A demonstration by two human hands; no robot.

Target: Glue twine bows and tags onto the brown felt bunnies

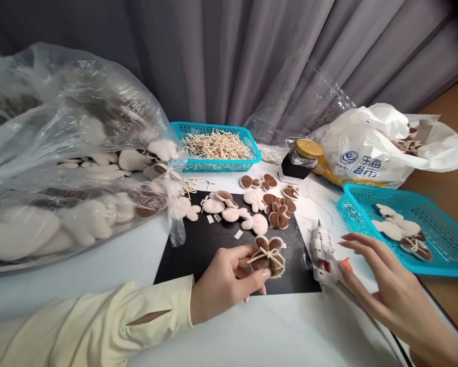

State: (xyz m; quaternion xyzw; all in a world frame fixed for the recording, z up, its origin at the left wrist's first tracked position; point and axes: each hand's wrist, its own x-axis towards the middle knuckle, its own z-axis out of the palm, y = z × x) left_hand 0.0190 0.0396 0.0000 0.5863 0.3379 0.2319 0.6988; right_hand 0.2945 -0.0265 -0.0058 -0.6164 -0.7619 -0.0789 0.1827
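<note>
My left hand (231, 278) pinches a small plush rabbit-shaped piece (266, 259) between thumb and fingers. Its brown face has pale edges and a cream cord bow tied at the middle. My right hand (393, 285) is open, fingers spread, beside a white glue gun (322, 255). The thumb is close to the gun's orange trigger; whether they touch I cannot tell. The glue gun lies at the right edge of a black mat (190, 260), nozzle pointing away. More plush pieces (256, 224), some white side up and others brown, are grouped on the mat's far part.
At the back, a blue basket (221, 165) holds many cream cord bows. Another blue basket (438, 267) at right contains a few plush pieces. A large clear bag (79, 127) of plush pieces fills the left. A yellow-lidded jar (297, 160) and a white shopping bag (366, 148) stand back right.
</note>
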